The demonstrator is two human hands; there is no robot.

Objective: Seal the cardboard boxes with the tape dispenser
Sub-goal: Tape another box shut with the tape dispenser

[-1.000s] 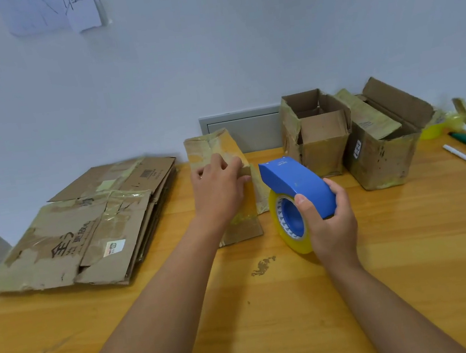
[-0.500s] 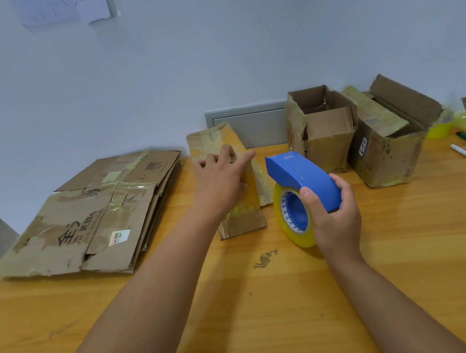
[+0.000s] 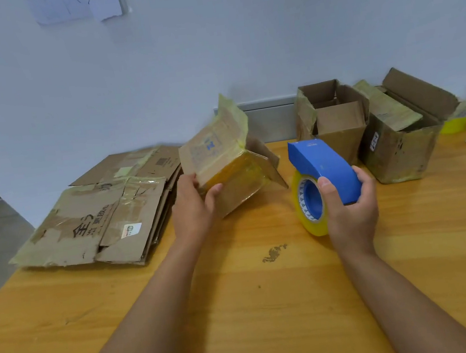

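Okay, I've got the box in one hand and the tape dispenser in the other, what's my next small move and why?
Probably set the small box flat and fold its flaps shut: your left hand holds it tilted with flaps open, so the tape dispenser in your right hand has no closed seam.

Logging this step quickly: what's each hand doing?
Left hand: gripping the small cardboard box.
Right hand: holding the tape dispenser.
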